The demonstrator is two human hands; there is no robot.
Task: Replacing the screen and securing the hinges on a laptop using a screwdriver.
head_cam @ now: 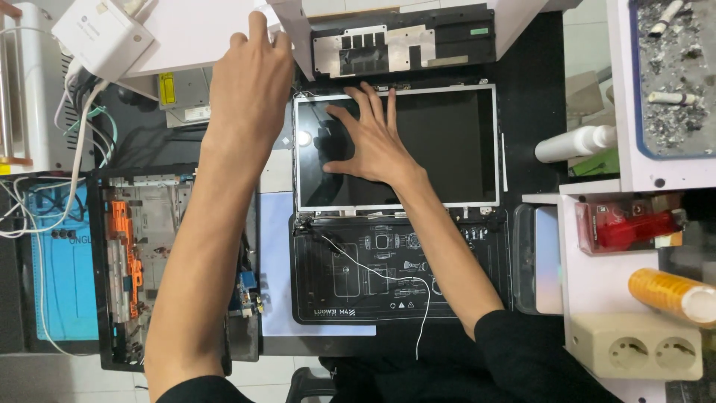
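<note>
A bare laptop screen panel (447, 142) in a thin metal frame lies flat on the black mat, above a black laptop base (395, 269) with a loose white wire across it. My right hand (369, 138) lies flat on the left half of the panel's dark glass, fingers spread. My left hand (250, 75) reaches up and left of the panel, fingers together and touching the edge of a white surface (201, 37). It holds nothing that I can see.
An opened laptop chassis (142, 261) with orange parts lies at the left. A black bezel piece (403, 41) sits behind the panel. A white adapter (101, 33) and cables are far left. At right stand a white bottle (574, 142), an ashtray (671, 75), a red lighter (626, 227), a tape roll (671, 295) and a power strip (638, 347).
</note>
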